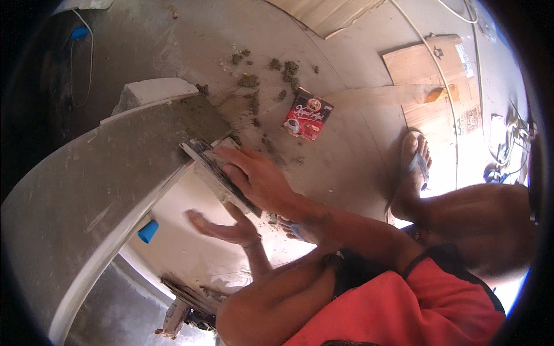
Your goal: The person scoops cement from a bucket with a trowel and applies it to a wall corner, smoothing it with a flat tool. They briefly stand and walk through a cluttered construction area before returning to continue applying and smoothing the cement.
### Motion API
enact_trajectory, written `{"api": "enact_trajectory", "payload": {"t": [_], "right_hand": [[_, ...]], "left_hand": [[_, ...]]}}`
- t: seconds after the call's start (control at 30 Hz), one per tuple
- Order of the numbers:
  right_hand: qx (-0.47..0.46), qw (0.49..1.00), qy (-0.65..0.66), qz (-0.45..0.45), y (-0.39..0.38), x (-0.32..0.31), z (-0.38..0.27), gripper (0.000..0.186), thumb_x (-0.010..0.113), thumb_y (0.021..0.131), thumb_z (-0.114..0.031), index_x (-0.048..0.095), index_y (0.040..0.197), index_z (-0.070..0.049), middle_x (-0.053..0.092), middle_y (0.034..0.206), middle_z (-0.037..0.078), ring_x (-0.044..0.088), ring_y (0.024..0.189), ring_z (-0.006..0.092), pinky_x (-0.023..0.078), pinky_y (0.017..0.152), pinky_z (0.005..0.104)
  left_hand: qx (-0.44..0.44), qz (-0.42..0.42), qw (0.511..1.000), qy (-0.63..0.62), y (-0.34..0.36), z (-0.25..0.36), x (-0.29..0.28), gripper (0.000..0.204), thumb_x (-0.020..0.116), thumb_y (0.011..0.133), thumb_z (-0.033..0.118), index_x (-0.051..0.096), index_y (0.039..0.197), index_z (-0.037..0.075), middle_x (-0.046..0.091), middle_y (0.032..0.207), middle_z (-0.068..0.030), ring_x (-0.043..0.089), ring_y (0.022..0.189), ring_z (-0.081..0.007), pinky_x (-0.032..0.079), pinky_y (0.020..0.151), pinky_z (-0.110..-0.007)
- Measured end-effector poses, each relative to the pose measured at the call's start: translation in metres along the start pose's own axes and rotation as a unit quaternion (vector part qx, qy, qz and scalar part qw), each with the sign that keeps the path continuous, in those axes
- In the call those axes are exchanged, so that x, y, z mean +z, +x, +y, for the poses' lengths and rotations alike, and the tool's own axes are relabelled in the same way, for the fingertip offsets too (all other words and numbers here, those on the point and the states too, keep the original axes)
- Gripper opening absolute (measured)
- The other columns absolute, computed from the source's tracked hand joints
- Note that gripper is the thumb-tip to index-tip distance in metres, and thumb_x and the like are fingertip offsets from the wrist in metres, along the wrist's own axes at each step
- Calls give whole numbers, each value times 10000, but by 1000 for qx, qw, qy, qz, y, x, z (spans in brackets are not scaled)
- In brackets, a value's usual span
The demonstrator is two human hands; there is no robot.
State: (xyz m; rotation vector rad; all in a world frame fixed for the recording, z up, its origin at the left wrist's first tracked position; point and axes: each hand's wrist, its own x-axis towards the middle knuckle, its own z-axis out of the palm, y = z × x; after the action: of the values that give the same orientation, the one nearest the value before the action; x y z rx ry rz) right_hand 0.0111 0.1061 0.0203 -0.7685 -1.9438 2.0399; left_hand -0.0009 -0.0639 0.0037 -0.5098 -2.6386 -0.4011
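My right hand (254, 176) is wrapped round the back of a cement-smeared plastering trowel (202, 158). The trowel's far end lies against the edge of a long grey cement-coated surface (115, 167), beside a patch of darker, wet-looking mortar (196, 121). Fingers cover the trowel's handle. Below the trowel, my left hand (228, 230) hovers with its fingers spread and the palm turned up, holding nothing. It looks slightly blurred, and part of its forearm is hidden behind my bent limb.
Mortar lumps (288, 70) and a red-and-black packet (307, 114) lie on the floor. A white block (153, 92) adjoins the coated surface's far edge. Flattened cardboard (415, 63), a pale cable (433, 55) and tangled wires (508, 141) are at the right. A blue tube end (148, 231) sticks out below.
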Motion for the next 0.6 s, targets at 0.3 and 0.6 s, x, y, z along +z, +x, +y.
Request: {"api": "enact_trajectory", "payload": {"t": [0.3, 0.6], "right_hand": [[-58, 994, -83, -51, 23, -31, 15, 310, 600, 927, -203, 637, 1234, -181, 606, 844, 105, 642, 711, 284, 522, 605, 428], [-101, 991, -81, -22, 71, -29, 18, 315, 634, 895, -194, 662, 1209, -169, 614, 824, 121, 638, 696, 313, 515, 576, 429]], "left_hand": [[7, 72, 996, 61, 86, -18, 75, 1364, 817, 707, 550, -175, 1513, 74, -80, 1571, -253, -6, 1469, -441, 263, 1171, -594], [-24, 81, 995, -58, 88, -16, 83, 1405, 884, 661, 473, -131, 1474, -60, 181, 1476, -258, 205, 1429, -413, 208, 1209, -490]]}}
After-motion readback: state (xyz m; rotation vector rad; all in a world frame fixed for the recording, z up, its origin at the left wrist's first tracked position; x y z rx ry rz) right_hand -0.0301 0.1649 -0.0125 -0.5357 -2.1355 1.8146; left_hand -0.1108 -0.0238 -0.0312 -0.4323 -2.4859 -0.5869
